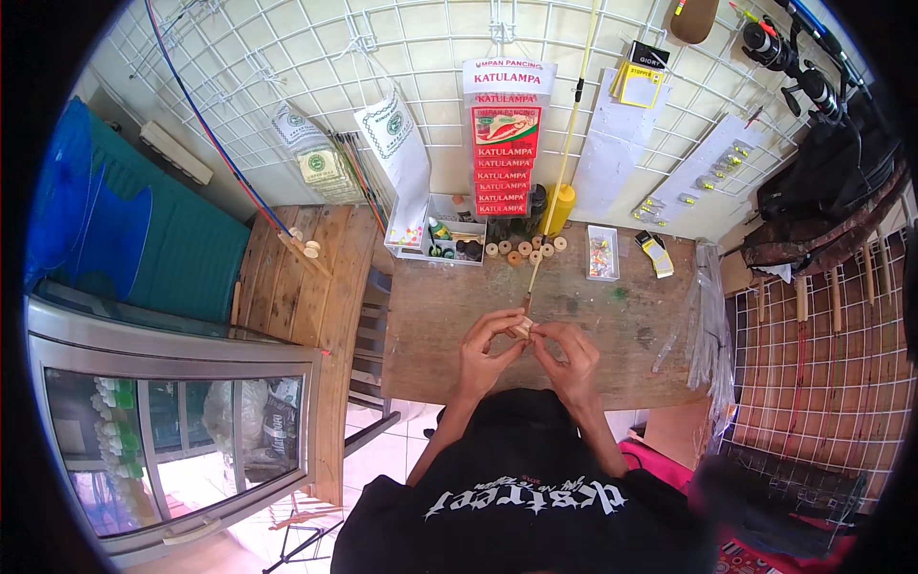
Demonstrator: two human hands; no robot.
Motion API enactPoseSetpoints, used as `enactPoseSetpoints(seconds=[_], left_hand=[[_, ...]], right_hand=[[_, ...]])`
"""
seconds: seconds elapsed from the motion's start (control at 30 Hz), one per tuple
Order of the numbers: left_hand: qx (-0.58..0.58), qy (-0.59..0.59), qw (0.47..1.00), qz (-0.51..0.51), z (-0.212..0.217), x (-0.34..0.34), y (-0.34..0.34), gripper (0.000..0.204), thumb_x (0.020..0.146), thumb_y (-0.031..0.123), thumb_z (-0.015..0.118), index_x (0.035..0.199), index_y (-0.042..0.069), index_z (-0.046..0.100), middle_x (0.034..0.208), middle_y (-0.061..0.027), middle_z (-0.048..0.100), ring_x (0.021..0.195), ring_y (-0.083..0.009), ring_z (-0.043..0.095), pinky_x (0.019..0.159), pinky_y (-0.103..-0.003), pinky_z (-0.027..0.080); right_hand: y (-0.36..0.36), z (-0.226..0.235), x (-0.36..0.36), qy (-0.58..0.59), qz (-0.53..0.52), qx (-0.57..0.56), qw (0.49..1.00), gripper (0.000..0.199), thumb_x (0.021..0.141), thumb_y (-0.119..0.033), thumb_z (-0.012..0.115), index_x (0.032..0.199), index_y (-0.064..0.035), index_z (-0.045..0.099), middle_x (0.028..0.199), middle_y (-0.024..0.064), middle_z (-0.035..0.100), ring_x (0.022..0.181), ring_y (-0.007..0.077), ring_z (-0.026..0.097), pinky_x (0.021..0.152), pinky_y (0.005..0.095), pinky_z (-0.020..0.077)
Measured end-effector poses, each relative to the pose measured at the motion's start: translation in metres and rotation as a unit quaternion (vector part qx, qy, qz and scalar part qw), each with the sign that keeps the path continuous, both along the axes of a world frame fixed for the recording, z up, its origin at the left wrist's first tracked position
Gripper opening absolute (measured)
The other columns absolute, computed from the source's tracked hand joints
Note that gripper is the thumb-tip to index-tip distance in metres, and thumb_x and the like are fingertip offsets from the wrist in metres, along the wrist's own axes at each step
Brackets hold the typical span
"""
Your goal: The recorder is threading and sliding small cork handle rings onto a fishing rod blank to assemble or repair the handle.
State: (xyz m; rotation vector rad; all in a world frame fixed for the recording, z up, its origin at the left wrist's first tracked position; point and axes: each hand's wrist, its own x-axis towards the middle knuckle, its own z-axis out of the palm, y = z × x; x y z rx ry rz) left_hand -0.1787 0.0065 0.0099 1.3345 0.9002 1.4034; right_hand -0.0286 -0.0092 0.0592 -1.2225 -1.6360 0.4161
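Observation:
Above the near half of the wooden table (459,354), both my hands meet at a small pale, wood-coloured piece (522,328). My left hand (486,352) pinches it from the left between thumb and fingers. From the right, my right hand (568,358) closes its thumb and forefinger on the same piece. Its exact kind is too small to tell. A thin yellowish fishing rod (555,182) points away from me, its brown grip (527,303) ending just beyond my fingertips. Whether my fingers touch that grip, I cannot tell.
Several round wooden discs (535,251) lie at the table's back, beside a white divided tray (413,251). A small white box (602,268) and a yellow-black packet (656,254) sit right of them. Clear plastic sleeves (706,325) hang over the right edge. Red packets (504,163) hang on the white grid.

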Motion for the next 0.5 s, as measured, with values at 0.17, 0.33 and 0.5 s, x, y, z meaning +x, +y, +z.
enactPoseSetpoints(seconds=[0.17,0.33,0.5], left_hand=[[0.061,0.081,0.994,0.028,0.005,0.001,0.002,0.042,0.069,-0.009,0.073,0.108,0.005,0.066,0.116,-0.0114,0.064,0.098,-0.0193,0.064,0.080,-0.028,0.052],[0.083,0.124,0.988,0.040,0.012,0.000,0.001,0.039,0.069,-0.008,0.074,0.106,0.005,0.066,0.114,-0.0116,0.064,0.095,-0.0202,0.065,0.079,-0.029,0.053],[0.079,0.124,0.988,0.054,0.016,0.000,-0.001,0.038,0.069,-0.007,0.075,0.105,0.004,0.066,0.111,-0.0114,0.065,0.091,-0.0192,0.065,0.078,-0.029,0.053]], right_hand=[[0.000,-0.001,0.004,-0.033,0.010,0.022,0.999,0.022,0.071,0.003,0.073,0.091,-0.0035,0.066,0.087,0.0092,0.067,0.075,0.0246,0.064,0.067,0.0340,0.0504],[-0.002,-0.006,0.004,-0.016,0.010,-0.019,1.000,0.024,0.069,0.002,0.075,0.090,-0.0040,0.064,0.085,0.0073,0.066,0.068,0.0207,0.063,0.058,0.0306,0.0502],[-0.004,-0.007,0.007,-0.029,-0.011,-0.040,0.999,0.024,0.068,0.000,0.076,0.088,-0.0041,0.063,0.085,0.0065,0.066,0.061,0.0177,0.060,0.053,0.0281,0.0492]])
